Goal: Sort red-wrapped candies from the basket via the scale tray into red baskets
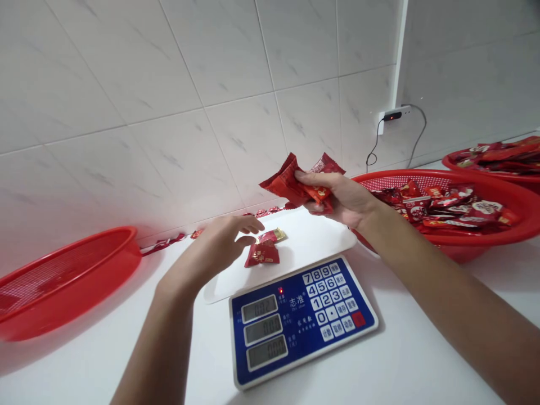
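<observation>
My right hand (337, 197) is raised above the scale's white pan (320, 239), closed on a bunch of red candy packets (291, 183). My left hand (223, 242) hovers over the pan's left side, fingers loosely curled and apart, holding nothing. Just right of its fingertips two wrapped candies lie on the pan: a red one (261, 254) and a red-and-gold one (273, 235). The blue-faced electronic scale (301, 320) with keypad and three displays sits in front of me.
A red basket (498, 225) full of red candy packets stands at the right, with another (493, 166) behind it. A red basket (63, 281) stands at the left. Loose red wrappers (164, 243) lie along the tiled wall. A charger (392, 116) hangs plugged into the wall.
</observation>
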Action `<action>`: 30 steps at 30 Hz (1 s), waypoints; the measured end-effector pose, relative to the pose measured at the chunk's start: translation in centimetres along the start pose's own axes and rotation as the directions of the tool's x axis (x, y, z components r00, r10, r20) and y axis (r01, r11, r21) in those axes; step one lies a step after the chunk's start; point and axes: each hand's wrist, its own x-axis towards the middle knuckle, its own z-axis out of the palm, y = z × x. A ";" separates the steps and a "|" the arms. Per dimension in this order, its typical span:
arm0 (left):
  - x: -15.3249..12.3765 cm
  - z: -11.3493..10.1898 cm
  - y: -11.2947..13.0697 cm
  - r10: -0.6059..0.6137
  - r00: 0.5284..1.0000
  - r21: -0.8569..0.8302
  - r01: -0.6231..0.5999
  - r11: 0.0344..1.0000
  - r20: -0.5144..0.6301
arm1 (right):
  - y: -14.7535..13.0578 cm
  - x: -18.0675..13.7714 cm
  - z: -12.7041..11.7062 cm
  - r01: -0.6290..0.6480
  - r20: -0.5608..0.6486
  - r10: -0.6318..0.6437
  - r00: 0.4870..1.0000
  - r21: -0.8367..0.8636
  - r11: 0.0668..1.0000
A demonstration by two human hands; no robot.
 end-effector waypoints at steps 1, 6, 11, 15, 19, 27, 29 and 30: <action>0.2 0.4 -0.2 0.012 1.000 0.008 -0.012 1.000 0.022 | 0.0 0.0 0.0 -0.002 -0.003 0.002 1.000 -0.006 1.000; 0.5 1.4 -0.5 0.022 1.000 0.020 -0.022 1.000 0.004 | -0.2 0.0 -0.2 0.006 0.007 -0.006 1.000 -0.065 0.998; 0.8 2.1 -0.3 -0.006 0.986 -0.018 0.009 1.000 0.165 | -0.3 0.0 -0.2 0.022 -0.001 -0.022 1.000 -0.069 0.997; 1.0 2.5 -0.2 0.007 0.983 0.070 -0.020 0.997 0.185 | 0.0 0.1 -0.1 0.007 0.008 -0.007 1.000 -0.043 0.999; 0.9 2.2 -0.7 -0.061 0.970 0.152 0.025 0.988 0.234 | 0.4 0.3 -0.1 -0.015 0.015 0.015 1.000 -0.024 1.000; 0.7 1.9 -1.0 -0.177 0.957 0.138 0.148 0.979 0.228 | 1.0 0.5 -0.3 -0.042 0.024 0.043 0.999 -0.032 0.999; 0.7 2.0 -0.9 -0.184 0.955 0.140 0.154 0.978 0.235 | 1.0 0.5 -0.3 -0.046 0.016 0.046 0.999 -0.027 0.999; 0.7 2.0 -0.8 -0.191 0.952 0.147 0.159 0.976 0.239 | 1.0 0.5 -0.3 -0.041 0.013 0.041 0.999 -0.026 0.999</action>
